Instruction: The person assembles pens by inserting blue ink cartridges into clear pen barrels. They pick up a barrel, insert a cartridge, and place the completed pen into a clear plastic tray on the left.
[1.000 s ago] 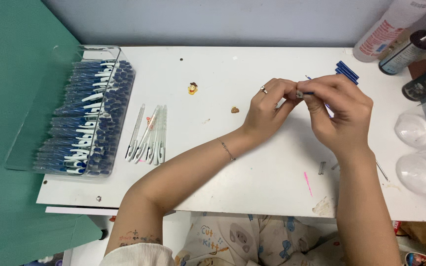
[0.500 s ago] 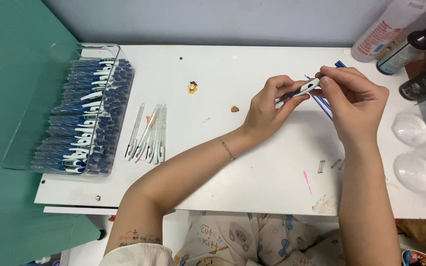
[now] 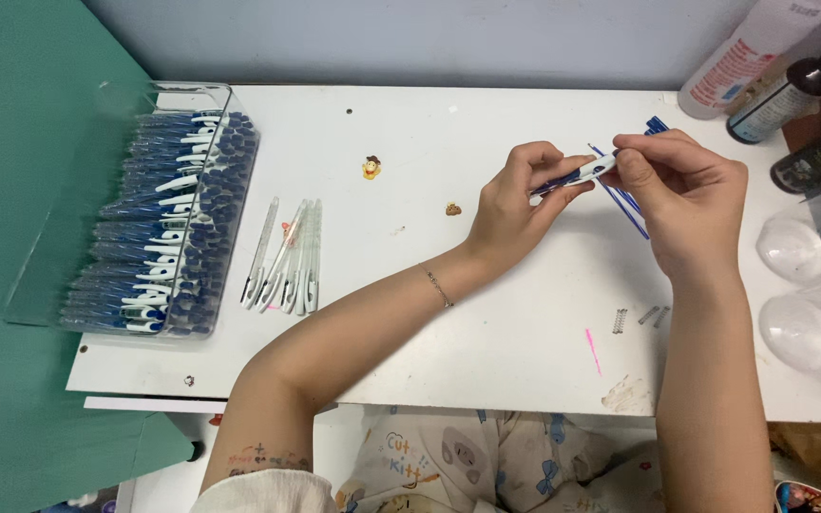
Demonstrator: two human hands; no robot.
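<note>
Pen (image 3: 577, 176), blue and white, is hovering near the table's (image 3: 486, 313) far right corner as we are pinching its barrel in our left hand (image 3: 515, 204) while our right hand's (image 3: 686, 195) fingertips are gripping its white end.

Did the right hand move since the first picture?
Yes. The right hand rose toward the bottles, away from the springs.

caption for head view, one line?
Both hands, left and right, hold a blue-white pen over a white table.
</note>
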